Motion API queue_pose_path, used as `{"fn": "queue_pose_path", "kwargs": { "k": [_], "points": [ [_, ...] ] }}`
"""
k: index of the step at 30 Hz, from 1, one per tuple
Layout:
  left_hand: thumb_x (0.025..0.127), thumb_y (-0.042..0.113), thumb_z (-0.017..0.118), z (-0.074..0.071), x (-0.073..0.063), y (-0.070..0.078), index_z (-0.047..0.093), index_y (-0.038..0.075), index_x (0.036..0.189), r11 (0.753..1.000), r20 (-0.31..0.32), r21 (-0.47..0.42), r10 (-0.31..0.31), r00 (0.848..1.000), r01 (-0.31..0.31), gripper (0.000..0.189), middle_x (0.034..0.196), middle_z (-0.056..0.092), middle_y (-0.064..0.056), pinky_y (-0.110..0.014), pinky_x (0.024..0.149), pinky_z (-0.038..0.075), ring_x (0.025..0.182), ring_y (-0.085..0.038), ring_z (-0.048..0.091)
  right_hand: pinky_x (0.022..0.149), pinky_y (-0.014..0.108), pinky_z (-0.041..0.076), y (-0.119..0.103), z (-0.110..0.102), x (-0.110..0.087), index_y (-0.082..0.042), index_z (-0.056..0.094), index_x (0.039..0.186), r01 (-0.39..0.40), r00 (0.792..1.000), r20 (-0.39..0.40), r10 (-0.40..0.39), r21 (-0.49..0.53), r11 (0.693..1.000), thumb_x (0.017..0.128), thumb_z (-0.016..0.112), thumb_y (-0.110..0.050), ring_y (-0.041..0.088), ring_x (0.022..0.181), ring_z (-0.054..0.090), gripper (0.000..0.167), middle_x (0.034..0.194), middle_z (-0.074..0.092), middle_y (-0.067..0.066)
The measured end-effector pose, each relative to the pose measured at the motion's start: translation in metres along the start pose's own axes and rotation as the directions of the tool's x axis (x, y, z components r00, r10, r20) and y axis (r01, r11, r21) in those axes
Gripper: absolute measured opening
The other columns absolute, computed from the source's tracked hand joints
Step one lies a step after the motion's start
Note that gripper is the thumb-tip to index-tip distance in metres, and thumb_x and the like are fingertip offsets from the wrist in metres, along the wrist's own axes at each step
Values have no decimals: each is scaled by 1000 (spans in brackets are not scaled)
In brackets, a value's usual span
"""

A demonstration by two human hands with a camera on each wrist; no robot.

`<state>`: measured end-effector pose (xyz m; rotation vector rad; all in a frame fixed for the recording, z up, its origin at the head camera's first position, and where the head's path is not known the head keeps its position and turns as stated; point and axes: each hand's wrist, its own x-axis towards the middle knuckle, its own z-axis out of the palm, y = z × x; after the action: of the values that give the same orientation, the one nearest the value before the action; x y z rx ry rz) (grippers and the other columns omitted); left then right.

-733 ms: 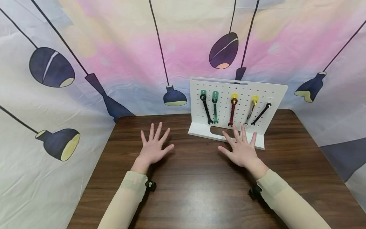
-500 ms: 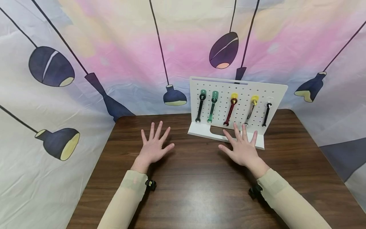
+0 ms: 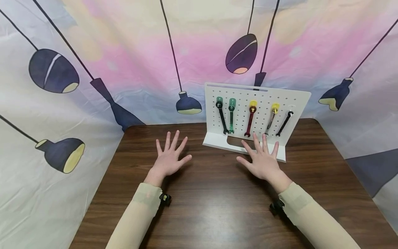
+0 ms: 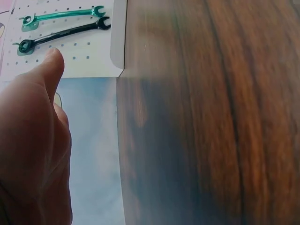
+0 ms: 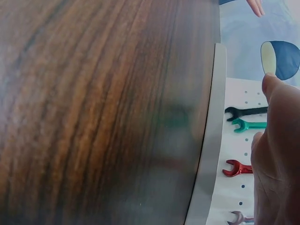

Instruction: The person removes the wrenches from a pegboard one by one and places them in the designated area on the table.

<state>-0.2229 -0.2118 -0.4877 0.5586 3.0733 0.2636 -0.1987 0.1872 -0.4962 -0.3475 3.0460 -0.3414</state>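
Note:
My left hand point(image 3: 168, 160) is over the table left of the pegboard, fingers spread and holding nothing. My right hand point(image 3: 264, 164) is spread in the same way, in front of the white pegboard point(image 3: 242, 90) and overlapping its base in the head view. Wrenches hang from hooks on the board: a black wrench point(image 3: 222, 117) at far left, then a green wrench point(image 3: 231, 119), a red wrench point(image 3: 250, 121), a silver wrench point(image 3: 270, 121) and another black wrench point(image 3: 283, 124) at far right. The right wrist view shows the red wrench point(image 5: 238, 168) partly behind my right hand point(image 5: 281, 154).
The brown wooden table point(image 3: 214, 207) extends around both arms. Behind it hangs a cloth backdrop point(image 3: 140, 69) printed with lamps. The pegboard's base point(image 3: 214, 140) has a cut-out in its middle.
The wrenches swing on their hooks; their lower ends lean at different angles from frame to frame. My left hand has shifted slightly right and away from me. The right hand stays nearly still.

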Motion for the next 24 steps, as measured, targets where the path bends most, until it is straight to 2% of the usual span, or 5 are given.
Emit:
{"fn": "queue_pose_path", "kwargs": {
  "k": [4,8,17,24],
  "points": [
    [105,75,40,0,3,3,14,29,173,1000,5,10,6,1000,-7,86,178,-21,-2,-76,116,-22,158,-32,-31,110,73,-33,0,-2,0,-30,27,172,8,1000,-13,-8,7,1000,100,31,-85,44,160,-20,90,179,-7,14],
    [105,75,38,1,4,5,13,30,173,1000,24,19,2,1000,-2,85,176,-26,1,-76,117,-19,159,-33,-30,110,73,-32,1,-3,1,-30,26,172,8,1000,-5,-8,-5,1000,100,29,-85,44,160,-20,90,179,-8,14],
    [105,75,38,1,6,8,10,31,173,1000,39,-9,20,999,-19,86,175,-27,3,-73,117,-25,158,-31,-31,111,75,-30,2,-3,2,-32,23,172,4,1000,3,-4,-21,1000,100,27,-86,44,160,-20,90,179,-10,14],
    [106,73,39,1,5,11,12,29,173,1000,47,-17,19,999,-18,85,176,-26,1,-75,118,-18,160,-36,-26,109,72,-34,2,-1,1,-33,22,172,4,1000,6,-4,-21,1000,99,26,-87,43,160,-22,91,179,-13,11]
  ]
}}
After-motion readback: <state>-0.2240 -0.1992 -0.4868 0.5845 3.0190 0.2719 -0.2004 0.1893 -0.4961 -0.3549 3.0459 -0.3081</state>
